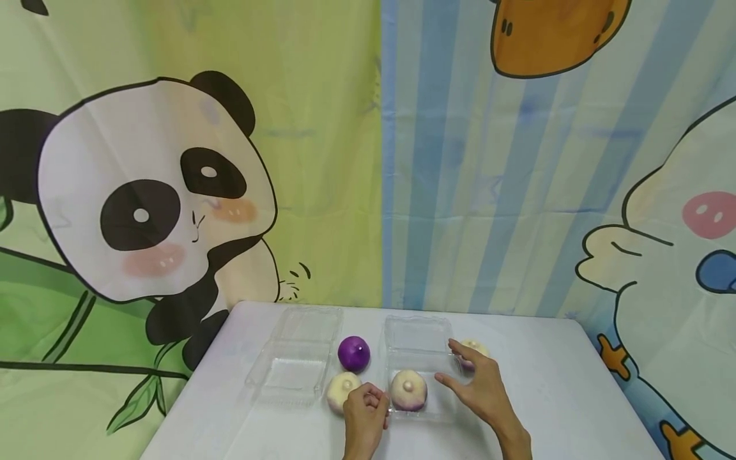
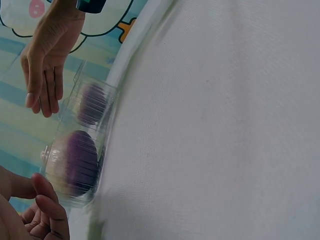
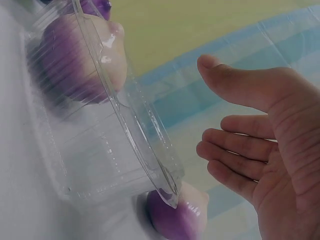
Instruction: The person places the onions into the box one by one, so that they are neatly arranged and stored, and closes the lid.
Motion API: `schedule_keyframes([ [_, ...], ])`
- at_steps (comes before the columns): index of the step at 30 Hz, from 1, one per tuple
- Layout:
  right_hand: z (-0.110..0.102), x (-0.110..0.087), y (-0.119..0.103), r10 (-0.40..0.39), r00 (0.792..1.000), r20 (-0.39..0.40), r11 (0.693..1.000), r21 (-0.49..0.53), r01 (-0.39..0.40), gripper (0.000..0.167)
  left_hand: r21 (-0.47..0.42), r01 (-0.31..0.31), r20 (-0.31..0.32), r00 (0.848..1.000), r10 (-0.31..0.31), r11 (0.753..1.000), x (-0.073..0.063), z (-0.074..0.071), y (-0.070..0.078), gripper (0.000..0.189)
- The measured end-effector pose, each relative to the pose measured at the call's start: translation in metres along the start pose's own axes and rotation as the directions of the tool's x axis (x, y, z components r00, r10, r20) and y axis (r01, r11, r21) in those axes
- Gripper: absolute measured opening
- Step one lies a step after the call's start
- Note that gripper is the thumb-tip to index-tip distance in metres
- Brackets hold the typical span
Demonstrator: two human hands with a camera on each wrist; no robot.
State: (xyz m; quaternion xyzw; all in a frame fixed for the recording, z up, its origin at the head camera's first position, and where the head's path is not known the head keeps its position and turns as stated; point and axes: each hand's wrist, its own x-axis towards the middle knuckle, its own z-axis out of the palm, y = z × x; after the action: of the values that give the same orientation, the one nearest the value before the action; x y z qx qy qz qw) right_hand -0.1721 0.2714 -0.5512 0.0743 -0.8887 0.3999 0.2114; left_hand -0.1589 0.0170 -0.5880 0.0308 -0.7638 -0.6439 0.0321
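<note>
A purple-and-cream, turnip-like vegetable (image 1: 409,391) sits nub up in the left part of an opened clear plastic box (image 1: 418,333). My left hand (image 1: 365,418) is at the box's near left corner, fingers curled; in the left wrist view, its thumb and forefinger (image 2: 46,189) pinch at the corner's rim. Over the box's right side hovers my right hand (image 1: 482,386), holding nothing, with thumb and fingers apart. In the right wrist view its fingers (image 3: 240,145) point toward the box wall. Another such vegetable (image 1: 474,350) stands outside, behind the right hand and partly hidden.
A second clear plastic box (image 1: 296,377) lies opened at the left. Between the boxes stand a glossy purple round one (image 1: 353,354) and a cream-topped one (image 1: 342,388), partly behind the left hand. The white table (image 1: 552,383) meets a cartoon-printed curtain (image 1: 322,191) at the back.
</note>
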Motion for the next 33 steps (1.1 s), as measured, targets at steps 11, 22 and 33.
schedule_keyframes([
  [11, -0.005, 0.000, 0.004, -0.003, 0.998, -0.058, 1.000, -0.031, 0.001, 0.072, 0.003, 0.012, 0.001, 1.000, -0.012, 1.000, 0.000, -0.001, 0.000, 0.017],
  [22, -0.007, -0.001, 0.011, 0.003, 0.995, -0.100, 0.999, -0.036, -0.006, 0.069, -0.006, -0.004, -0.005, 1.000, 0.004, 1.000, 0.000, 0.000, 0.001, 0.017],
  [33, -0.009, 0.000, 0.018, -0.010, 0.987, -0.159, 0.999, -0.049, 0.002, 0.069, -0.030, 0.003, 0.001, 1.000, -0.003, 1.000, 0.000, 0.000, 0.000, 0.018],
])
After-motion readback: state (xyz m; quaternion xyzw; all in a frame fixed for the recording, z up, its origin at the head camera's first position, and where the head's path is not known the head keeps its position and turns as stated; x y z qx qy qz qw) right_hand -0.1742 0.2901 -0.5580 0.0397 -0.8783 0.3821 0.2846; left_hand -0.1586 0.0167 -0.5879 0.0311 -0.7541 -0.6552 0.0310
